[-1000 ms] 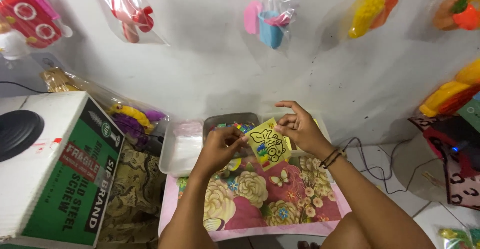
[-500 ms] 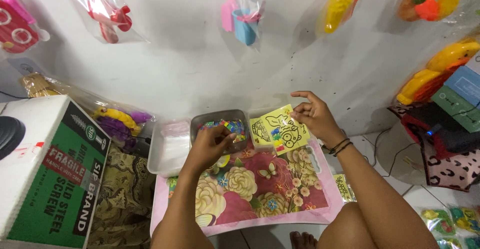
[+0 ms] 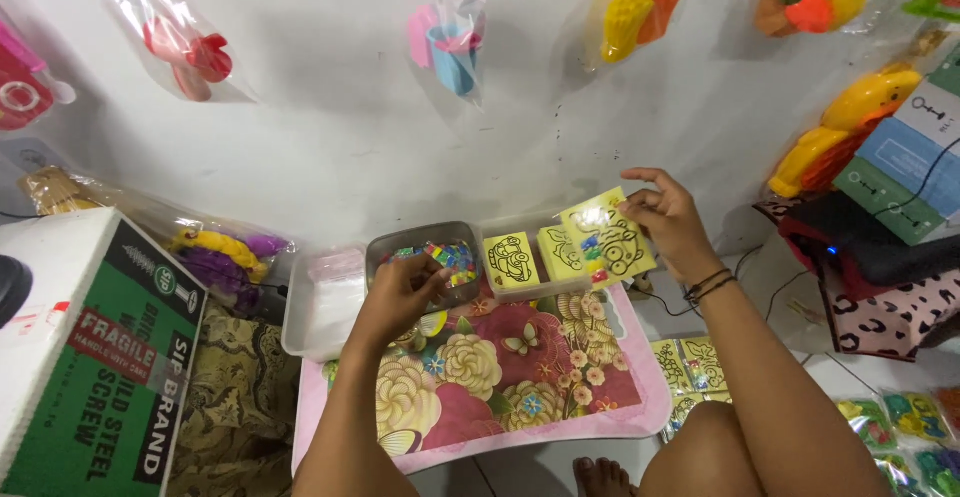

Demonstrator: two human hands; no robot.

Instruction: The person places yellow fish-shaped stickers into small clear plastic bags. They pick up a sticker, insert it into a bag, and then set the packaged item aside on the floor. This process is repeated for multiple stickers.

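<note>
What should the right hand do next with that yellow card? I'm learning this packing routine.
Probably lower the yellow card into the clear tray: the right hand holds it just above two similar cards standing there, while the left hand reaches into the bead container.

- A small toy stall or home packing corner, worked from the tiled floor [image 3: 520, 477].
- Plastic toys in clear bags [image 3: 455, 32] hang along the white wall [image 3: 330, 147].
- Bagged goods [image 3: 905, 422] lie on the floor, beside a cardboard carton [image 3: 95, 357] and a low flowered desk [image 3: 500, 377].
</note>
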